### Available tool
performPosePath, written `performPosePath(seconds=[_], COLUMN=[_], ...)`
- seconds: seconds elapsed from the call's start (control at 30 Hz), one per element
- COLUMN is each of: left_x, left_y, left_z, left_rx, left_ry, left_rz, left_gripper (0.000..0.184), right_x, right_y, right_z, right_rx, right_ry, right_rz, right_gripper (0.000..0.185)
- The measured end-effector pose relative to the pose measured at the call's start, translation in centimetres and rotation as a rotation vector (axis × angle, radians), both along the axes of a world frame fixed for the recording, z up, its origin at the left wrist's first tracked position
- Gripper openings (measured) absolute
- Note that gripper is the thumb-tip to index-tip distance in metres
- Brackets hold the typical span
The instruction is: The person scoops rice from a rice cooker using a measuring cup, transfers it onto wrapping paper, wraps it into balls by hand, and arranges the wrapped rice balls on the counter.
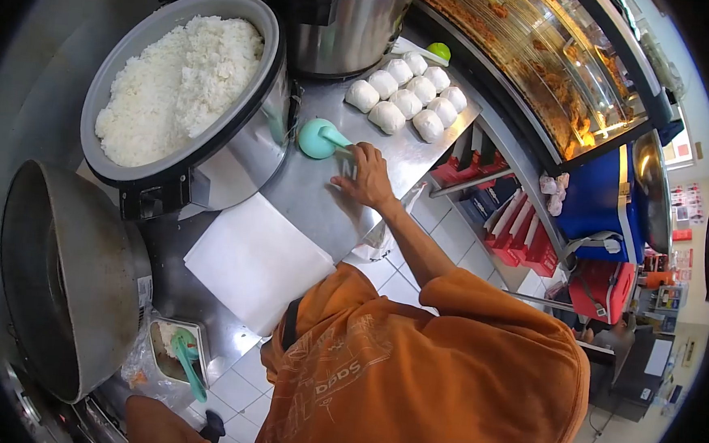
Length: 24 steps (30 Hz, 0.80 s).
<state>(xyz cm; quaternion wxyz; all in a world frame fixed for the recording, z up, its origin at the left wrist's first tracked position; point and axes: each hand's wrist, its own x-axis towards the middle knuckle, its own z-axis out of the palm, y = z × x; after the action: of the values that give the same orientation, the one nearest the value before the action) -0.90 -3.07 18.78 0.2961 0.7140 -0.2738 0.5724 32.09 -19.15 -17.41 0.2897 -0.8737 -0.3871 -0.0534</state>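
My right hand (364,176) is over the steel counter (310,211), fingers apart and slightly bent. Its fingertips are at the handle end of a mint-green rice scoop (319,139); whether they touch it I cannot tell. The scoop lies beside a large open rice cooker (244,166) filled with white rice (180,89). Beyond the hand sit several rounded white wrapped bundles (406,103) in rows. A stack of white paper sheets (255,256) lies before the cooker. Part of my left arm shows at the bottom edge, but the hand is out of sight.
A second cooker (346,34) stands behind. A glass display case (535,62) holds fried food. At lower left are a big metal pan (75,277) and a small steel container (205,342) with another mint-green scoop (189,366). A blue cooler box (603,204) is at right.
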Motion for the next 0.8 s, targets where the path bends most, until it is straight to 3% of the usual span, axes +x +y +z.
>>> performPosePath(seconds=[0.1,0.17,0.23,0.3,0.37,0.5,0.57,0.63,0.7,0.77,0.8], left_x=[-0.9,-2.1,-3.2,-4.4,-5.7,-7.9,-8.5,-8.7,-8.9,-9.1,-9.1], left_y=[-0.1,-0.2,-0.3,-0.3,-0.2,0.3,0.4,0.5,0.6,0.4,0.3], left_z=[0.7,1.1,1.6,2.4,2.3,2.6,2.6,2.5,2.8,2.5,2.5], left_rx=[0.013,0.009,0.002,0.008,0.011,-0.001,0.011,0.009,0.026,0.033,0.040], left_ry=[-0.005,-0.017,-0.021,-0.033,-0.053,-0.108,-0.113,-0.116,-0.125,-0.137,-0.147], left_rz=[0.022,0.043,0.073,0.098,0.132,0.191,0.206,0.220,0.230,0.240,0.244], left_gripper=[0.033,0.033,0.033,0.032,0.032,0.031,0.031,0.031,0.031,0.031,0.030], right_x=[0.1,1.1,3.9,3.8,2.8,4.0,3.2,3.8,2.4,3.2,2.8], right_y=[2.0,3.0,3.1,2.6,0.9,-0.1,2.6,6.0,9.9,14.7,17.2], right_z=[-2.8,-3.4,-7.3,-5.4,-2.1,4.6,14.6,22.5,29.5,30.8,31.8], right_rx=[0.019,0.023,-0.030,-0.001,0.145,0.313,0.455,0.455,0.192,-0.029,-0.146], right_ry=[-0.023,-0.120,0.016,0.043,0.123,-0.182,-0.115,-0.250,-0.096,-0.495,-0.501], right_rz=[-0.090,-0.163,-0.080,-0.037,-0.095,-0.393,-0.260,-0.069,0.027,0.143,0.185], right_gripper=[0.071,0.054,0.039,0.022,0.027,0.035,0.036,0.034,0.037,0.032,0.030])
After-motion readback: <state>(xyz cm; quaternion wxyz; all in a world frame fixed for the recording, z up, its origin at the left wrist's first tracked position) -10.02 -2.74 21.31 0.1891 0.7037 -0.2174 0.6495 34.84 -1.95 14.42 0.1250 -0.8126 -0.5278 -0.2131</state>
